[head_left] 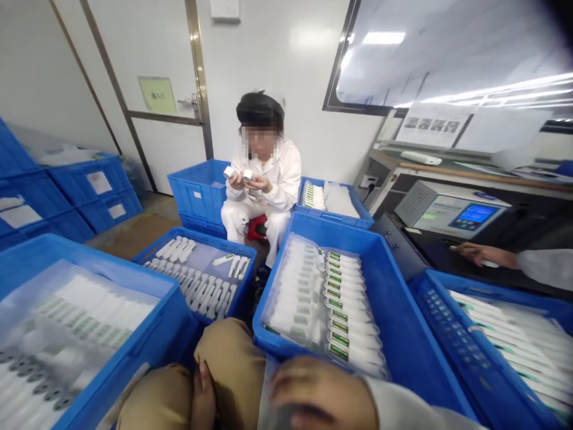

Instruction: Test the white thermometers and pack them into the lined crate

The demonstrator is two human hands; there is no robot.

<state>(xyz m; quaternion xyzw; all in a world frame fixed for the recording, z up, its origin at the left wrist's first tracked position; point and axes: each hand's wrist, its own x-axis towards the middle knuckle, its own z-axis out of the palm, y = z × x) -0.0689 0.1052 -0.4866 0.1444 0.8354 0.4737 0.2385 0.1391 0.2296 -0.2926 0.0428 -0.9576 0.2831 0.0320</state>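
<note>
My left hand (204, 395) rests against my tan trouser leg, between my knees, with a finger stretched upward and nothing seen in it. Over the near edge of a large blue bin (403, 310), my right hand (324, 391) is blurred; its fingers point left above a translucent plastic sheet (267, 388), and I cannot make out whether they grip it. In that bin lies a row of white handheld devices (353, 310) with green strips showing. Beside the row, more white pieces lie under a translucent plastic sheet (298, 286).
A seated co-worker (264, 173) holds white parts in both hands. Blue bins of white parts stand at left (147, 328), front (248, 254) and right (430, 286). Another person's hand (481, 254) rests on the dark bench by a box with a blue display (452, 209).
</note>
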